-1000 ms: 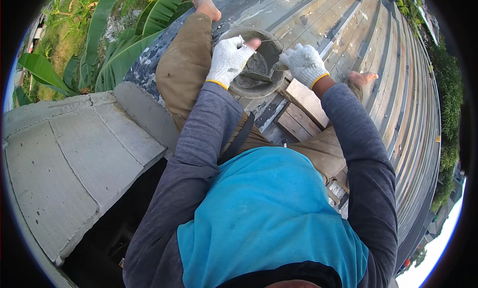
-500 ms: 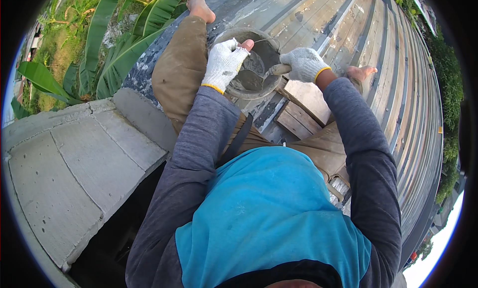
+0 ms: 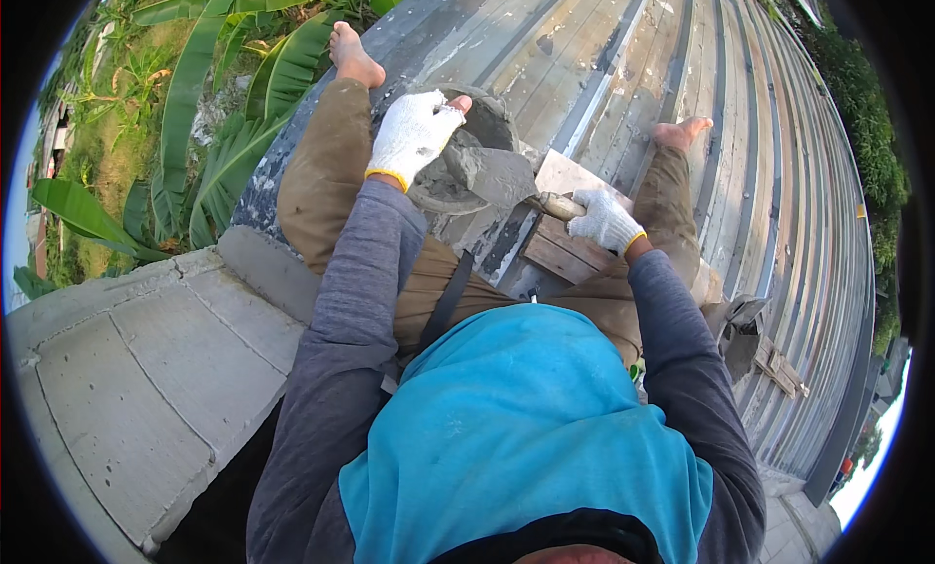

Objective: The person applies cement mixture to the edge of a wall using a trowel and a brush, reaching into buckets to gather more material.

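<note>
A round grey bucket [image 3: 506,126] with wet mortar [image 3: 438,182] in it stands between my legs. My left hand [image 3: 414,137], in a white knit glove with the thumb tip bare, is closed at the bucket's left rim; its curled fingers are partly hidden. In my right hand [image 3: 606,220], also gloved, is the wooden handle of a trowel [image 3: 560,206]. A thick load of grey mortar covers the trowel's blade [image 3: 499,178], which is lifted over the bucket's right rim.
Wooden boards [image 3: 570,250] lie beside the bucket on the ribbed metal roof [image 3: 604,67]. A grey concrete ledge [image 3: 166,359] borders a dark gap at left. Another mortar-stained tool [image 3: 745,335] rests right of my leg. Banana leaves [image 3: 200,67] rise beyond the roof edge.
My right hand has drawn the trowel out of the bucket, moving right and nearer to me, with mortar on the blade. My left hand stays at the bucket. The view has shifted somewhat.
</note>
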`<state>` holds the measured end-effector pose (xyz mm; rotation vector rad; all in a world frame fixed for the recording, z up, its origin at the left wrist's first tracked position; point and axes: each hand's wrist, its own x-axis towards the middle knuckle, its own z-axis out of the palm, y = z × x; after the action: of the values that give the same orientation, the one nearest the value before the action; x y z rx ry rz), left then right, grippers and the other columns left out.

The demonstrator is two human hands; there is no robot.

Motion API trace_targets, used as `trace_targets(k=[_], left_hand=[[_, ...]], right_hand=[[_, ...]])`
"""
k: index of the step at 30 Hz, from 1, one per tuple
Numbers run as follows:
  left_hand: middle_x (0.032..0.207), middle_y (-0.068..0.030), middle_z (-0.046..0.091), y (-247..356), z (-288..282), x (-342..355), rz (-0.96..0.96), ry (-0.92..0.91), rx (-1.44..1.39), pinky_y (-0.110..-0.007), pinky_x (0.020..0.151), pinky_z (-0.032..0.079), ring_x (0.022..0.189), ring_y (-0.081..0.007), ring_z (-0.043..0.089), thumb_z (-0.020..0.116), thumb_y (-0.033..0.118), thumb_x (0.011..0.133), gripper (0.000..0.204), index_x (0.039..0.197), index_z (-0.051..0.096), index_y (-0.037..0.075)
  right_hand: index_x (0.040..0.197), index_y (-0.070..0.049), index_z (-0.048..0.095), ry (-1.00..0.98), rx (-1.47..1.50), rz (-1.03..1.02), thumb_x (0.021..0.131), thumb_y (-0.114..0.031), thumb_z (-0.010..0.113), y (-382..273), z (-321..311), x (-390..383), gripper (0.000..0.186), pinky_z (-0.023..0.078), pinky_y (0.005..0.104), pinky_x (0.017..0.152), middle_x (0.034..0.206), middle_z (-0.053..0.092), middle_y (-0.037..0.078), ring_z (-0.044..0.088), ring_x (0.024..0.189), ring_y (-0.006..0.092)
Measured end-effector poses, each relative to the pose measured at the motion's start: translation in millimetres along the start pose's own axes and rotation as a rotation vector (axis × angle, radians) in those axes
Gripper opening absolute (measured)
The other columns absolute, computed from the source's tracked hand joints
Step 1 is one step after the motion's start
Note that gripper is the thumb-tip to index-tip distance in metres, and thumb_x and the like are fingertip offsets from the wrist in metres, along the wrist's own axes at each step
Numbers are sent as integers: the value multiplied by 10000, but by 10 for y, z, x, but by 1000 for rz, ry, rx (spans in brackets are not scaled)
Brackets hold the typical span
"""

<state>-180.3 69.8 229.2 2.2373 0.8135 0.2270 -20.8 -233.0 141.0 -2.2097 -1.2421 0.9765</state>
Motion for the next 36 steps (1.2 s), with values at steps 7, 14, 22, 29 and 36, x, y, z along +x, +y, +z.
trace_targets(k=[7, 14, 22, 29, 36], left_hand=[[836, -218, 665, 107, -16, 141, 34, 46, 57, -457, 715, 469, 825, -402, 627, 588, 513, 889, 505, 812, 709, 29], [883, -208, 672, 412, 41, 519, 119, 154, -28, -464, 730, 475, 870, -415, 620, 551, 449, 924, 444, 866, 700, 35], [974, -138, 704, 869, 703, 1174, -185, 3, -626, -418, 767, 497, 882, -315, 665, 515, 298, 939, 287, 970, 697, 77], [956, -133, 710, 924, 1295, 1639, -71, 33, -237, -382, 769, 470, 862, -303, 655, 532, 262, 914, 271, 962, 700, 54], [963, -127, 687, 733, 1787, 1850, -294, 2, -498, -398, 763, 446, 871, -274, 617, 550, 301, 862, 282, 894, 718, 77]], right_hand=[[998, 26, 657, 215, 323, 206, 692, -176, 721, -94, 215, -728, 373, 481, 365, 669, 748, 627, 156, 584, 689, 214], [839, 12, 590, 489, 412, 282, 702, -159, 760, 87, 274, -1112, 277, 428, 332, 591, 670, 539, 76, 459, 638, 124], [1058, 23, 647, 699, 496, 312, 725, -159, 768, -62, 285, -1221, 398, 483, 289, 634, 765, 640, 66, 546, 676, 105], [1133, 47, 632, 809, 753, 349, 736, -129, 774, 28, 407, -1394, 457, 502, 264, 620, 799, 643, 41, 570, 678, 86], [1148, 32, 637, 786, 714, 381, 737, -134, 778, -72, 319, -1388, 465, 503, 266, 611, 798, 642, 38, 568, 676, 83]])
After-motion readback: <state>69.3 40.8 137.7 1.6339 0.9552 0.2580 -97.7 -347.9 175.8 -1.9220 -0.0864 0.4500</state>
